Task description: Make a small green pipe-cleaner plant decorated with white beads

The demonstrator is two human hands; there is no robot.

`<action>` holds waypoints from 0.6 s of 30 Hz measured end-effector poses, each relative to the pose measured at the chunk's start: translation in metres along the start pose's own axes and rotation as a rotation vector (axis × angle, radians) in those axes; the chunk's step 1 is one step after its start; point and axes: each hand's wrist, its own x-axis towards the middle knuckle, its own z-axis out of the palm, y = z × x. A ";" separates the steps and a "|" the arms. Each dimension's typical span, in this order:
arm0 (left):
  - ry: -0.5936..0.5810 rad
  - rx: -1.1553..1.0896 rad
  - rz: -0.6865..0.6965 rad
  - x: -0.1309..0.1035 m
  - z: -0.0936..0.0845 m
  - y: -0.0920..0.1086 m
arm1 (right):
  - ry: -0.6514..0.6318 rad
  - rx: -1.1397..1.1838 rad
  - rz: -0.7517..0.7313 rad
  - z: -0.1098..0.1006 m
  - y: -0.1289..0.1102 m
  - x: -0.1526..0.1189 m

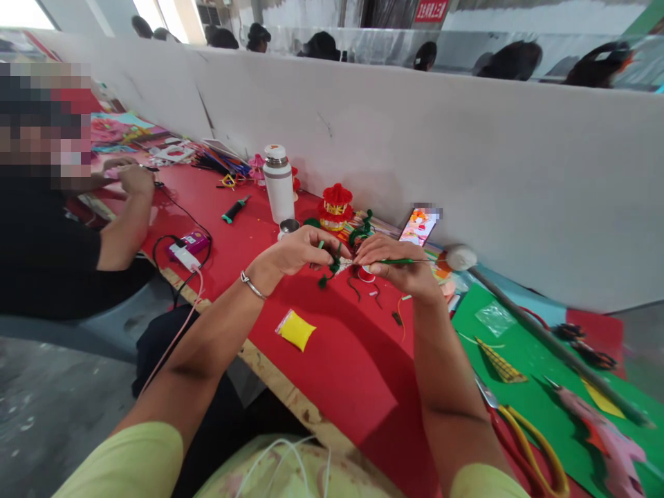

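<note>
My left hand (295, 252) is pinched around a dark green fuzzy craft stem (322, 281), whose short ends hang below the fingers. My right hand (402, 266) grips a thin rod with a green middle (398, 261); its fine end reaches right past the hand. The fingertips of both hands nearly meet, and the exact contact there is too small to make out. Behind them sit a red and yellow lantern-like ornament (337, 207) and a curled dark green piece (368, 225). A red spool (366, 274) lies partly hidden under my right hand.
A white thermos (279, 185) stands behind my left hand. On the red tabletop (342, 360) lies a yellow packet (297, 330). At right are yellow-handled scissors (534, 443), a pink glue gun (602, 429) and a phone (418, 225). A co-worker's hand (135, 176) works at far left.
</note>
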 end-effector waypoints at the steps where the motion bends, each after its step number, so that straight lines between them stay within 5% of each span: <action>1: 0.005 0.000 0.015 0.000 0.000 0.000 | 0.021 0.016 0.002 0.001 0.003 -0.001; 18: 0.128 -0.084 0.051 0.001 0.011 -0.009 | 0.243 -0.007 0.089 0.017 0.014 -0.003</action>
